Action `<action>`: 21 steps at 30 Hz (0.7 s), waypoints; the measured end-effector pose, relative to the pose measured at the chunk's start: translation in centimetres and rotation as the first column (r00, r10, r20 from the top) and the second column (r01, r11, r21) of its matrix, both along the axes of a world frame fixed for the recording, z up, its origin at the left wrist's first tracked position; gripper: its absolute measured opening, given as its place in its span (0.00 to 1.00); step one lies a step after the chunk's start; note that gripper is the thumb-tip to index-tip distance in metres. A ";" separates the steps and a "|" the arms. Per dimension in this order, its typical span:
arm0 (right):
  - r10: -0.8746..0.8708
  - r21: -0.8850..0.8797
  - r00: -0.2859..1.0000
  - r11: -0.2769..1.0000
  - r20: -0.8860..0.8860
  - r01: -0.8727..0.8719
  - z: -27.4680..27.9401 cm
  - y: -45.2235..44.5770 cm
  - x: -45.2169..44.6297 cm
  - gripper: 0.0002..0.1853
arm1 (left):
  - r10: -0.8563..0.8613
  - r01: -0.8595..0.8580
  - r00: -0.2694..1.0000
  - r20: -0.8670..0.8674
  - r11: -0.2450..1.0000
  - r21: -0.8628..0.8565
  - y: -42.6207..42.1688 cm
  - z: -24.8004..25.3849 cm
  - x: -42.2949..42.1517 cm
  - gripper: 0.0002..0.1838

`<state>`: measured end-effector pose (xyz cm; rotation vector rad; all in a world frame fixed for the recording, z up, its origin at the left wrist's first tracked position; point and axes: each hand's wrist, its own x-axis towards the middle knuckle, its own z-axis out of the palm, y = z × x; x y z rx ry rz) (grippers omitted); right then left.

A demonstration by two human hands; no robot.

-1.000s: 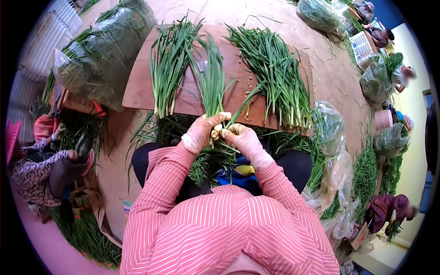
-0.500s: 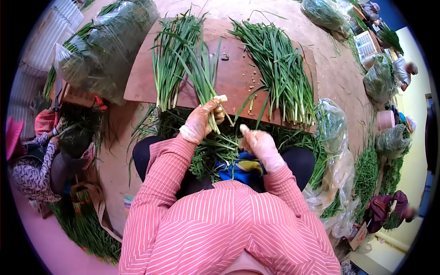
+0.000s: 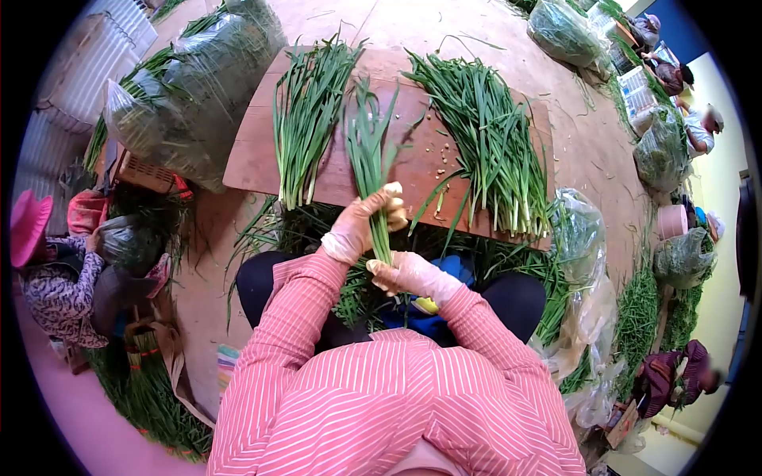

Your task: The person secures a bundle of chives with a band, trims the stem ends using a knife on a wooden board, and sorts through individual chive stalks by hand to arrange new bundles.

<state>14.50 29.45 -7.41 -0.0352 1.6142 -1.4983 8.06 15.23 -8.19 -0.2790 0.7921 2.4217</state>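
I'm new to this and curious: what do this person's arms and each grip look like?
Long pink sleeves with white stripes cover both arms. The left grip and right grip are human hands, each apparently in a thin, translucent glove, whitish and wrinkled near the wrist. Some fingertips look capped in cream.

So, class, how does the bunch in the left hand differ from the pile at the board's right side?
The bunch is slim; the pile is far broader. The left hand holds the bunch, its lower ends by the right hand, while the pile lies untouched on the board. Both are long, green and leafy.
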 end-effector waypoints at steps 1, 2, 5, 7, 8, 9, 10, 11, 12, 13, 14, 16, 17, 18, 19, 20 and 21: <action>-0.068 -0.035 0.997 0.997 0.037 0.069 -0.1 -0.1 0.3 0.20 | 0.049 -0.046 0.999 0.023 0.992 -0.113 -0.2 1.3 -0.4 0.17; -0.067 -0.036 0.997 0.997 0.036 0.068 -0.3 0.0 0.0 0.20 | 0.081 -0.094 0.991 -0.104 0.987 -0.132 -0.4 1.9 -0.7 0.17; -0.193 0.019 0.976 0.980 -0.102 0.196 -1.5 0.5 -1.1 0.20 | 0.116 -0.267 0.910 -0.398 0.898 -0.350 -0.5 4.9 -2.4 0.19; 0.032 0.385 0.956 0.919 -0.290 0.086 -2.5 2.2 -2.0 0.21 | 0.144 -0.336 0.866 -0.479 0.877 -0.343 -0.8 7.9 -4.1 0.18; 0.094 0.498 0.951 0.864 -0.293 0.068 -1.3 2.6 -2.3 0.22 | 0.148 -0.370 0.835 -0.530 0.864 -0.341 -1.0 8.7 -5.0 0.18; 0.007 0.492 0.969 0.862 -0.247 0.119 0.2 2.6 -2.4 0.19 | 0.147 -0.369 0.835 -0.531 0.864 -0.341 -1.1 8.4 -6.1 0.18; 0.006 0.491 0.969 0.863 -0.246 0.119 -0.9 3.0 -2.4 0.19 | 0.089 -0.385 0.800 -0.593 0.835 -0.394 -1.2 7.8 -7.1 0.17; 0.041 0.466 0.921 0.871 -0.388 0.158 -2.9 3.6 -2.4 0.19 | 0.025 -0.402 0.762 -0.647 0.801 -0.443 -1.3 7.0 -7.9 0.16; 0.071 0.434 0.850 0.880 -0.522 0.193 -4.0 4.0 -2.4 0.19 | 0.023 -0.401 0.763 -0.646 0.801 -0.446 -1.3 6.0 -8.5 0.16; 0.101 0.465 0.825 0.861 -0.557 0.209 -3.4 4.1 -2.6 0.18 | 0.036 -0.377 0.822 -0.569 0.783 -0.495 -1.4 5.0 -8.9 0.14; 0.068 0.469 0.812 0.843 -0.579 0.264 -3.3 4.3 -2.9 0.20 | 0.052 -0.349 0.871 -0.489 0.766 -0.540 -1.5 4.3 -9.3 0.13; -0.112 0.417 0.888 0.852 -0.446 0.317 -1.1 4.1 -4.3 0.21 | 0.068 -0.369 0.847 -0.528 0.790 -0.490 -1.5 4.3 -9.6 0.13; -0.156 0.387 0.862 0.844 -0.483 0.370 0.7 3.7 -5.0 0.20 | 0.083 -0.326 0.879 -0.470 0.824 -0.464 -1.3 4.7 -9.6 0.13; -0.083 0.297 0.626 0.827 -0.776 0.478 1.8 3.2 -5.5 0.16 | 0.097 -0.289 0.905 -0.413 0.854 -0.432 -1.2 5.1 -9.5 0.14; -0.094 0.140 0.394 0.839 -0.914 0.526 1.0 2.5 -6.5 0.18 | 0.099 -0.272 0.921 -0.377 0.856 -0.440 -0.8 5.4 -9.2 0.14; -0.117 -0.030 0.132 0.849 -0.984 0.527 0.0 1.8 -7.4 0.21 | 0.119 -0.250 0.928 -0.353 0.902 -0.353 -0.3 4.2 -9.3 0.13; -0.269 -0.072 0.393 0.891 -0.879 0.449 -0.3 0.7 -7.6 0.23 | 0.094 -0.155 0.966 -0.240 0.955 -0.252 0.1 3.7 -9.1 0.14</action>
